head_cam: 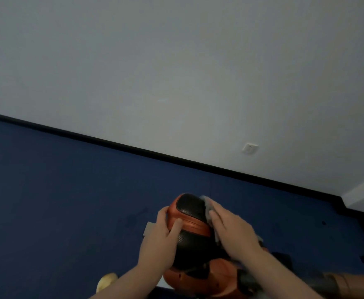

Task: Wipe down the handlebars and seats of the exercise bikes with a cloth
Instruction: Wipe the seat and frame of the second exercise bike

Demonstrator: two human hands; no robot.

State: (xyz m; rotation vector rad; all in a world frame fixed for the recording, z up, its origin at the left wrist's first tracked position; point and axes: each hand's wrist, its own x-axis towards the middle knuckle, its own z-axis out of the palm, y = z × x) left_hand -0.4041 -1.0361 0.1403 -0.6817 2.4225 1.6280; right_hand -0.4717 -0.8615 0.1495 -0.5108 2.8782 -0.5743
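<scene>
The exercise bike's seat (190,214), black padding with an orange rim, sits low in the middle of the head view. My left hand (161,236) grips the seat's left side, thumb on top and fingers curled round the rim. My right hand (230,228) lies flat with straight fingers on a grey cloth (208,209), pressing it against the seat's right side. Most of the cloth is hidden under that hand. The bike's orange body (200,279) shows below the seat. No handlebars can be made out.
Dark blue floor (68,201) spreads left and behind the bike, ending at a black skirting board under a white wall with a socket (250,147). A yellowish object (106,281) lies near the bottom edge. A grey flat piece (149,228) shows left of the seat.
</scene>
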